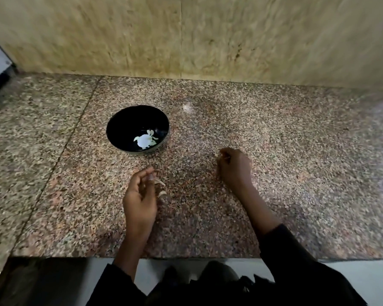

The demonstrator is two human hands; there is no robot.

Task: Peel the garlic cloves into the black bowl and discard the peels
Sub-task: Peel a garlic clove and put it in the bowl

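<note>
White peeled garlic [146, 140] in black bowl [119, 127]; left hand [139, 195] pinching peels [159, 181].

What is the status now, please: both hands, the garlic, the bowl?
Left hand pinches pale garlic pieces. Right hand curled, contents unclear. Black bowl holds white garlic bits. Nothing between hands and bowl.

The black bowl [137, 129] is standing alone on the granite counter [274, 151] — open surface is lying all around it; the beige wall [186, 36] is closing off the far side — nothing else blocking.
</note>
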